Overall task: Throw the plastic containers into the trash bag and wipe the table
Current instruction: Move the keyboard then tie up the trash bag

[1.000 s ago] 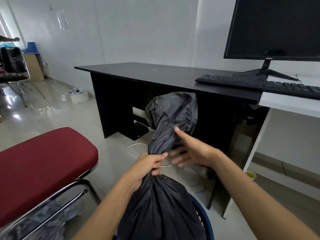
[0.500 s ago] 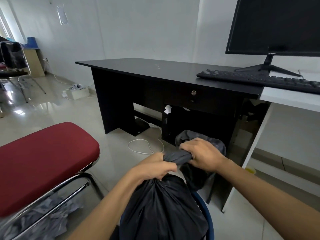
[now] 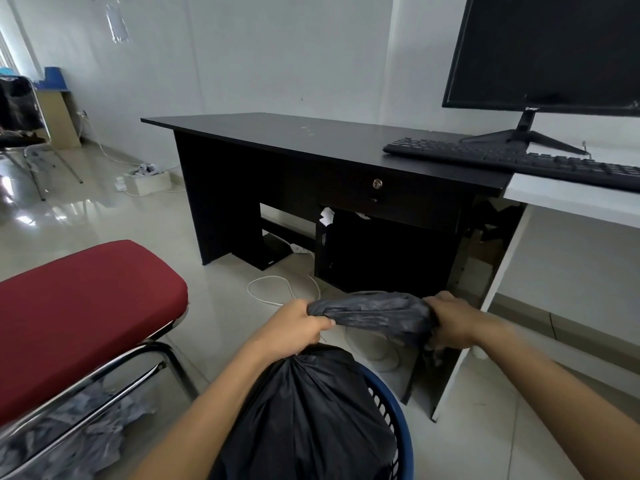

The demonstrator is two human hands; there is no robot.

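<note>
A black trash bag [image 3: 304, 417] sits in a blue basket [image 3: 398, 420] at the bottom middle. Its gathered top is twisted into a thick band stretched level between my hands. My left hand [image 3: 294, 329] grips the neck of the bag just above the bulging body. My right hand [image 3: 450, 322] grips the far end of the twisted band. The black table [image 3: 311, 140] stands behind, with faint pale specks on its top. No plastic containers are in sight.
A red-cushioned chair [image 3: 79, 306] with chrome legs stands at the left. A black keyboard [image 3: 512, 161] and monitor [image 3: 547, 50] sit at the right, partly on a white desk [image 3: 571, 199]. A white cable [image 3: 277, 289] lies on the tiled floor.
The bag's top stood upright above my left hand a second ago. My right hand took hold of it, folded it down and pulled it out to the right.
</note>
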